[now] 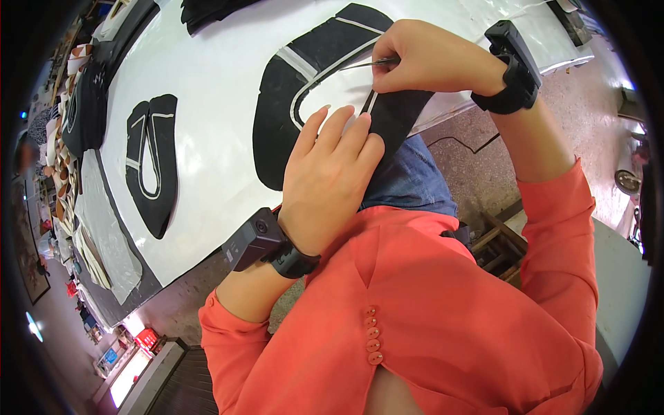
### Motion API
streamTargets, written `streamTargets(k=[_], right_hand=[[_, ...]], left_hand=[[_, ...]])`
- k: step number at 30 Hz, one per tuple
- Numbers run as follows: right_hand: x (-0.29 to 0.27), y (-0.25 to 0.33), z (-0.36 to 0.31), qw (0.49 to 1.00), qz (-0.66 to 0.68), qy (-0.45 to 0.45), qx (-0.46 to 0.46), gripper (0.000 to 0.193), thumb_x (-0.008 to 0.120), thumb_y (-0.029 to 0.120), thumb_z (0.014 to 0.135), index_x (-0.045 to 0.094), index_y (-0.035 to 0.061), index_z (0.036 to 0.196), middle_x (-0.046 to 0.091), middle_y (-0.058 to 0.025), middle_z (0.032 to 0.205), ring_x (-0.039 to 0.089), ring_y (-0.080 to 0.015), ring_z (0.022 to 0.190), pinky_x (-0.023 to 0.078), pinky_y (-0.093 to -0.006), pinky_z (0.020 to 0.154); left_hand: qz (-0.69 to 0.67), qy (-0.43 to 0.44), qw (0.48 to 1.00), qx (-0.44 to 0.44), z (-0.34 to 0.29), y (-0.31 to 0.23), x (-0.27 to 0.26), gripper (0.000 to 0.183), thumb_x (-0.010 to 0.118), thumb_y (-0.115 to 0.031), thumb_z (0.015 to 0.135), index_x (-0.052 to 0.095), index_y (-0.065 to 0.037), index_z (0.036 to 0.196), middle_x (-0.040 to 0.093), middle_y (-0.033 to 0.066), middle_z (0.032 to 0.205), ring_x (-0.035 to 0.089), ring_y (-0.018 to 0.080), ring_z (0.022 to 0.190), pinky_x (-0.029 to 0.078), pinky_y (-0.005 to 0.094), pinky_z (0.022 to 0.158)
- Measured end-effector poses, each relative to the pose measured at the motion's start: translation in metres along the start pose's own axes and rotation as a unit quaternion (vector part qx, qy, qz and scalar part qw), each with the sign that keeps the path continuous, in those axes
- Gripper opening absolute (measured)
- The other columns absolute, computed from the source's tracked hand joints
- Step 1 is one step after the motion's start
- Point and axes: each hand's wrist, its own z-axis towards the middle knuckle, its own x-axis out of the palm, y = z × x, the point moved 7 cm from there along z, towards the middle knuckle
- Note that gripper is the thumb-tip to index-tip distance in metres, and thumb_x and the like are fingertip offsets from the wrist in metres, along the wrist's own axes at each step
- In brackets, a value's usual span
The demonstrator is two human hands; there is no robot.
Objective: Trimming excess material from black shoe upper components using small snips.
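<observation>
A black U-shaped fabric piece [277,104] with pale edge strips lies on the white table [214,76]. One of its ends hangs over the near edge. My left hand [332,166] lies flat on that end, fingers apart, pressing it down. My right hand [422,59] pinches a thin metal tool [366,64], its tip at the pale strip along the piece's inner edge. Both wrists carry a black strapped device.
A second, smaller black U-shaped piece [152,162] lies further left on the table. Dark fabric [207,10] sits at the far edge. Stacks of cut pieces [69,173] line the left side. A wooden stool [494,242] stands on the floor at my right.
</observation>
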Motion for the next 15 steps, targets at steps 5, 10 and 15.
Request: streamTargets(k=[5, 10, 15], right_hand=[[0.008, -0.012, 0.003, 1.0, -0.01, -0.011, 0.002, 0.029, 0.07, 0.024, 0.076, 0.063, -0.005, 0.076, 0.053, -0.0114, 0.061, 0.05, -0.0185, 0.056, 0.043, -0.0344, 0.057], [0.007, -0.013, 0.002, 0.999, -0.023, -0.019, -0.011, 0.03, 0.071, 0.024, 0.076, 0.063, -0.005, 0.075, 0.054, -0.0121, 0.061, 0.051, -0.0188, 0.057, 0.045, -0.0343, 0.058], [-0.006, -0.017, -0.006, 1.0, -0.007, 0.003, -0.006, 0.029, 0.072, 0.024, 0.078, 0.064, -0.0037, 0.075, 0.054, -0.0085, 0.062, 0.051, -0.0149, 0.058, 0.044, -0.0322, 0.058]], left_hand=[[-0.008, -0.008, 1.0, -0.01, 0.001, 0.002, 0.003, 0.026, 0.061, 0.001, 0.082, 0.065, -0.006, 0.107, 0.066, 0.0067, 0.121, 0.06, 0.0295, 0.12, 0.046, 0.0479, 0.106], [-0.015, -0.016, 1.0, -0.003, 0.011, 0.004, 0.003, 0.033, 0.061, 0.005, 0.077, 0.066, -0.005, 0.108, 0.065, 0.0072, 0.127, 0.058, 0.0313, 0.124, 0.044, 0.0492, 0.108], [-0.046, 0.001, 0.999, -0.007, 0.012, 0.008, 0.005, 0.036, 0.06, 0.008, 0.073, 0.066, -0.004, 0.106, 0.064, 0.0075, 0.131, 0.057, 0.0328, 0.126, 0.044, 0.0497, 0.107]])
